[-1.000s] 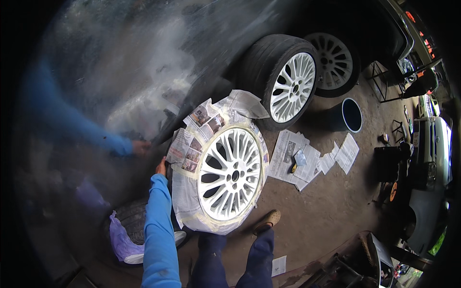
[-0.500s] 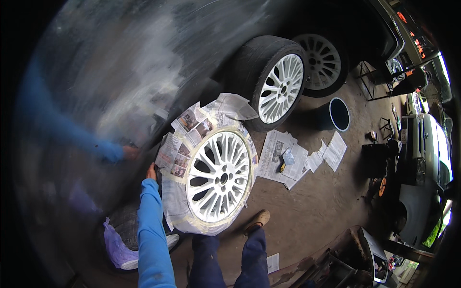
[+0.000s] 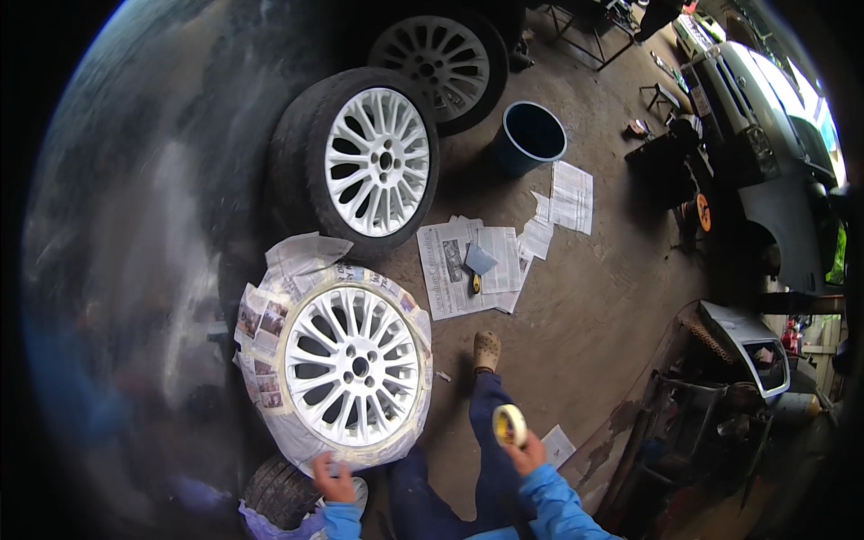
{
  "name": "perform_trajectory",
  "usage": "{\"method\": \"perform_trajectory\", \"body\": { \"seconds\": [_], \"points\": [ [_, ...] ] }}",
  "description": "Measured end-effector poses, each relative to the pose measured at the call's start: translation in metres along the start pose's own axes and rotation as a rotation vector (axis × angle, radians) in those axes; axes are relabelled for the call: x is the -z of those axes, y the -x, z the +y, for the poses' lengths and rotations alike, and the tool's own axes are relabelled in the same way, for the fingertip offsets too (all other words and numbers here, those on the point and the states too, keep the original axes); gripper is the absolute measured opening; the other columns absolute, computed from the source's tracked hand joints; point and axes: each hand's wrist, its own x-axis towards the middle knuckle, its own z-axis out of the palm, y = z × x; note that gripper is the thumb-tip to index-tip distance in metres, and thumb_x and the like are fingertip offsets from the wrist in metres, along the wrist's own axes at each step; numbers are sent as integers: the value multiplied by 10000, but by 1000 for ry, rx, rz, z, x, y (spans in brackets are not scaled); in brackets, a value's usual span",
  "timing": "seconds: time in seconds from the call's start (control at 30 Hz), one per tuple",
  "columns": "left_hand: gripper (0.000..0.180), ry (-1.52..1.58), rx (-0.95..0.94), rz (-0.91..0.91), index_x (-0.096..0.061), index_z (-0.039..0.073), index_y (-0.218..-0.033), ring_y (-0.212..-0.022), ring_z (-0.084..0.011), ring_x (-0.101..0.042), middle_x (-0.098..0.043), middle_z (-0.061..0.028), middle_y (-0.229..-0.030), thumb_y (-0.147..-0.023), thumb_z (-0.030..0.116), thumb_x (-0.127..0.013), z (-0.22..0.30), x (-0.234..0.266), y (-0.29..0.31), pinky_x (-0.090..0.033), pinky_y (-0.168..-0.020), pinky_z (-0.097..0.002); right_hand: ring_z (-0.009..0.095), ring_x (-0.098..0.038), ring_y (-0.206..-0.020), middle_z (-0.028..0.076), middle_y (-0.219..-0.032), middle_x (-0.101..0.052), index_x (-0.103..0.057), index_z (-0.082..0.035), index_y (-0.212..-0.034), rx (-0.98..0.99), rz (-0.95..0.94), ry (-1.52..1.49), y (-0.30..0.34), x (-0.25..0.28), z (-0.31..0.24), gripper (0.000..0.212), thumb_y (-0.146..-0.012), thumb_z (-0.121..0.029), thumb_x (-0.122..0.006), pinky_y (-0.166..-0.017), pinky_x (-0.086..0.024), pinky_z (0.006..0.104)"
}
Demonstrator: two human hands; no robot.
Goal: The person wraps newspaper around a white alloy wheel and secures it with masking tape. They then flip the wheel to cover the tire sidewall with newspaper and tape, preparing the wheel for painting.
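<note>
A wheel with a white multi-spoke rim (image 3: 308, 405) leans in front of me, its tyre wrapped in newspaper (image 3: 270, 322) fixed with pale masking tape around the rim. My left hand (image 3: 334, 481) is at the wrap's lower edge, fingers bent close together; a small greyish bit shows between them, too small to name. To the right, clear of the wheel, my right hand (image 3: 529, 454) grips a roll of masking tape (image 3: 509, 425). Behind the lower edge of the wheel are another tyre (image 3: 277, 490) and a purple plastic bag (image 3: 263, 524).
Two more white-rimmed wheels, a nearer one (image 3: 378, 162) and a farther one (image 3: 432, 67), stand beyond. A dark blue bucket (image 3: 531, 138) stands on the floor near newspaper sheets (image 3: 450, 270) bearing a yellow-and-black handled tool (image 3: 475, 283). A dark reflective panel (image 3: 135, 270) rises at left; a vehicle (image 3: 765, 135) is right.
My left hand has left the wheel's left side and is now at its lower edge. My right hand has come into view with the tape roll. The view has shifted.
</note>
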Motion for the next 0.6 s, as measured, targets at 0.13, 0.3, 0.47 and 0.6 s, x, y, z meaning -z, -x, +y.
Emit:
{"method": "perform_trajectory", "body": {
  "seconds": [0.13, 0.3, 0.47, 0.6],
  "points": [
    [736, 731, 485, -642, -361, -16, -1307, -1088, -282, -519, -483, -176, -1232, -751, 284, -739, 65, -103, 21, -443, -895, -365, 225, -605, -988, 137, -1067, -607, -538, 17, -1085, -352, -845, -808, -57, -75, -27, 232, -872, -70, -567, -908, -458, 340],
    [170, 886, 812, -182, -528, -9, -957, -794, -241, -598, -593, -135, -846, -823, 77, -587, 73, -247, -16, -496, -777, -387, 206, -596, -993, 123, -1073, -606, -542, -14, -1070, -448, -1253, -665, -199, -108, 43, 246, -878, -158, -596, -870, -471, 327],
    [133, 904, 812, -199, -528, -21, -902, -650, -195, -554, -541, -96, -719, -842, 96, -549, 62, -395, -80, -492, -684, -348, 364, -578, -1018, 206, -1087, -604, -512, -33, -1146, -195, -597, 640, -471, -94, 138, 518, -763, -353, -651, -866, -474, 415],
    [189, 849, 740, -579, -536, -25, -971, -489, -177, -504, -556, -83, -709, -852, 121, -554, 55, -476, -151, -483, -635, -328, 367, -437, -1177, 178, -1275, -448, -417, -104, -1264, -212, -241, 733, -615, -101, 152, 669, -729, -355, -728, -939, -393, 485]
  ]
}}
